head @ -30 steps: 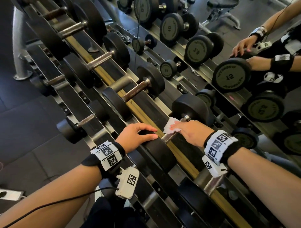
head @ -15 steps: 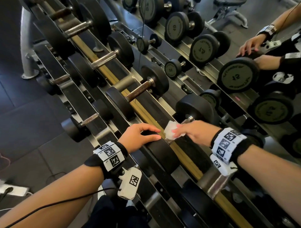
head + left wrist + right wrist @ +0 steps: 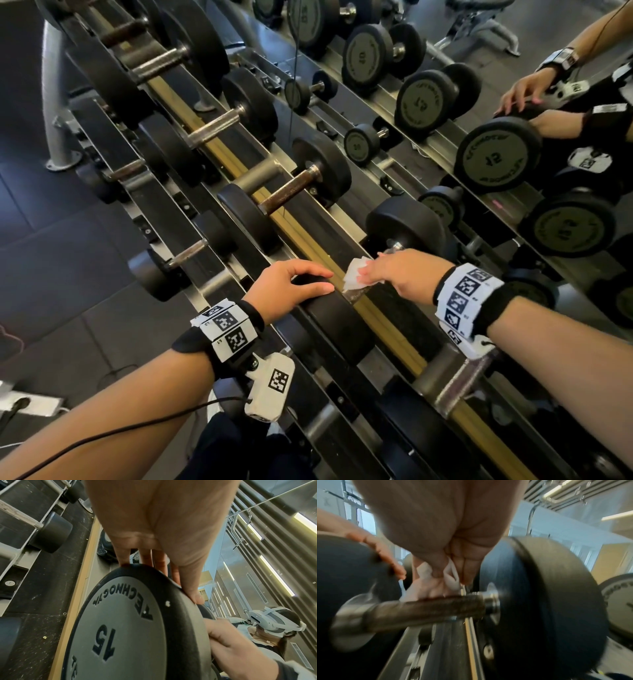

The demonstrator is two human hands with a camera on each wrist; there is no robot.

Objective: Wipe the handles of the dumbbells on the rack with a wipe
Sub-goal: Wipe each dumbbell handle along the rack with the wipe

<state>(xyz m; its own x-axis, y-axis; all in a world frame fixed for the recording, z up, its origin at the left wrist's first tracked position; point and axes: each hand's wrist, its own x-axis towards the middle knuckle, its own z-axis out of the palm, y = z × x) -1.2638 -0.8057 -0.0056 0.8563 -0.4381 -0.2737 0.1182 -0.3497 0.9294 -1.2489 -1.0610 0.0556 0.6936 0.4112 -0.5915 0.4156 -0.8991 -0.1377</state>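
A black dumbbell lies across the top tier of the rack (image 3: 383, 310). Its near head (image 3: 337, 323) carries a grey "15" plate (image 3: 128, 628); its far head (image 3: 407, 226) is toward the mirror. My left hand (image 3: 308, 281) grips the top of the near head, fingers over the rim (image 3: 193, 595). My right hand (image 3: 373, 272) pinches a crumpled white wipe (image 3: 356, 275) and holds it against the dark knurled handle (image 3: 428, 609). Most of the handle is hidden under that hand in the head view. The right wrist view is blurred.
More dumbbells with rusty handles (image 3: 287, 192) (image 3: 212, 128) sit further along the top tier, smaller ones (image 3: 185, 253) on the lower tier. A mirror at the right reflects dumbbells (image 3: 496, 161) and both hands. A power strip (image 3: 27, 404) lies on the floor at lower left.
The right hand has shifted the wipe slightly along the handle, and the wipe is now bunched at the fingertips. The left hand has stayed on the near head.
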